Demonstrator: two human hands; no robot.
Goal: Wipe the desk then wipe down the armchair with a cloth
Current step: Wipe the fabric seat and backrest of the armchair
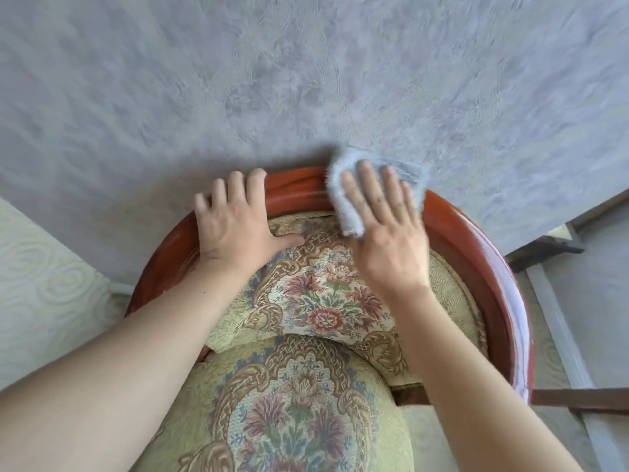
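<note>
At the centre of the frame, slightly right and above the middle, a pale blue fluffy cloth (343, 202) lay draped over the curved red-brown wooden top rail (292, 190) of the armchair (452, 233). The right hand (388, 240) pressed flat on the cloth, its fingers (369, 185) straight and spread, released rather than clenched, with the cloth's fringe showing beyond the fingertips and along the thumb side. The cloth's lower corner reached down onto the upholstered backrest (316, 291). Just left of the cloth, the left hand (235, 226) rested on the same rail, its fingers extended and slightly curved over the wood, grasping nothing, while the thumb lay on the backrest fabric. The two hands were near each other but apart. The backrest carried a floral tapestry pattern in green, red and blue; the matching seat cushion (292, 403) filled the lower middle of the frame between the forearms. The rail continued in an arc down the right side of the frame. Behind the chair, the upper frame was filled by grey-blue patterned wallpaper (306, 80). At the left edge was a pale textured surface with swirl relief (41, 267); what it belonged to could not be told.
</note>
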